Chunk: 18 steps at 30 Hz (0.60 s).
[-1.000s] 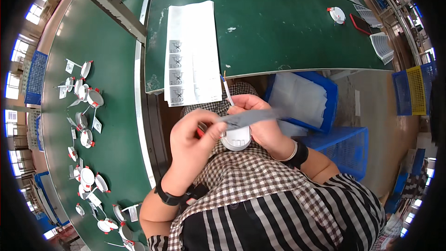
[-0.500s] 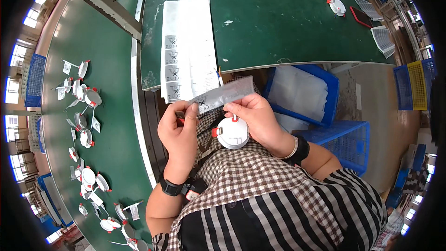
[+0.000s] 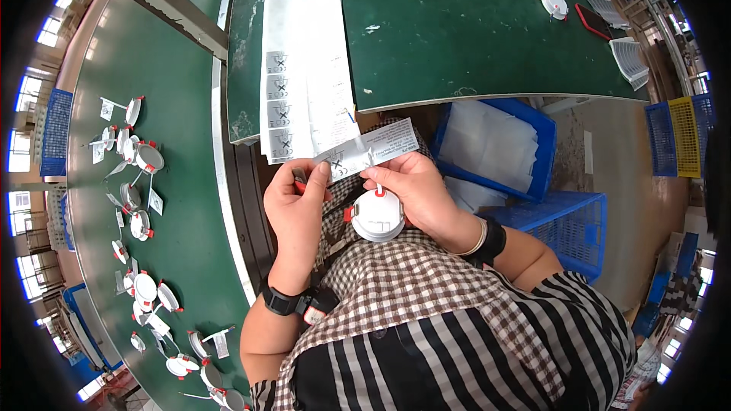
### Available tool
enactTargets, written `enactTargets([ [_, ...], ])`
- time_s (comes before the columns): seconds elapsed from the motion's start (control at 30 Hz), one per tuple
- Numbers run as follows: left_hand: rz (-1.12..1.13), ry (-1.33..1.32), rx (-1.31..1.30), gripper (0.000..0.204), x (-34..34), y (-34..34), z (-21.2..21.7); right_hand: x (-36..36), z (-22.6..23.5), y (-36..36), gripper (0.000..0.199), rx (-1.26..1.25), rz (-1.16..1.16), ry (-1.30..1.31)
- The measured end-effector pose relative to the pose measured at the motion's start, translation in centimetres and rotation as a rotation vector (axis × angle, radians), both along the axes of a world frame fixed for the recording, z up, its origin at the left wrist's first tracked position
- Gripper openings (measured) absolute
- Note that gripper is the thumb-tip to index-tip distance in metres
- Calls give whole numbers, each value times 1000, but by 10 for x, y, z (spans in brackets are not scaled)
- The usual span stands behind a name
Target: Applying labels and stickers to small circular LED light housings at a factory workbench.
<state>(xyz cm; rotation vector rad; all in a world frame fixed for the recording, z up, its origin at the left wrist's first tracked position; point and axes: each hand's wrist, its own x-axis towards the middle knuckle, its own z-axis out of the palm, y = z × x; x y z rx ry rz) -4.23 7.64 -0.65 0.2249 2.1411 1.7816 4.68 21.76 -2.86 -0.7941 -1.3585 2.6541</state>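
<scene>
Head camera, looking down: a person in a checked and striped shirt sits at the edge of a green workbench point(image 3: 472, 38), both hands raised over the lap. The left hand point(image 3: 298, 202) is curled closed, thumb and fingers pinching the left end of a long printed label strip point(image 3: 365, 151); something small and red shows inside the grip, too hidden to identify. The right hand point(image 3: 415, 190) is likewise closed, its fingertips pinching the strip near the middle, while the palm cradles a round white downlight fitting point(image 3: 378, 215) with red spring clips, pressed against the lap just below the strip. The strip spans the gap between the two hands, tilted up to the right, its free end jutting past the right hand toward the bench edge.

A black watch point(image 3: 283, 302) sits on the left wrist, and a black band point(image 3: 492, 242) on the right. On the bench directly ahead lies a white sheet of labels point(image 3: 304, 68), several printed squares along its left edge. To the person's left, a second green table point(image 3: 183, 205) carries many more white fittings point(image 3: 147, 157) with tags, scattered in a loose line. To the right, at floor level, stand blue plastic crates point(image 3: 544, 152), one holding clear bags. Another white fitting point(image 3: 553, 4) rests far across the bench.
</scene>
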Motion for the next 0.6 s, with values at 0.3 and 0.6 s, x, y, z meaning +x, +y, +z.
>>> enactTargets([
  [0.3, 14, -6, 19, 10, -3, 0, -2, -2, 1, 0, 18, -18, -7, 26],
  [0.6, 6, 8, 19, 10, -5, -1, -3, -3, 0, 1, 20, -50, -9, 51],
])
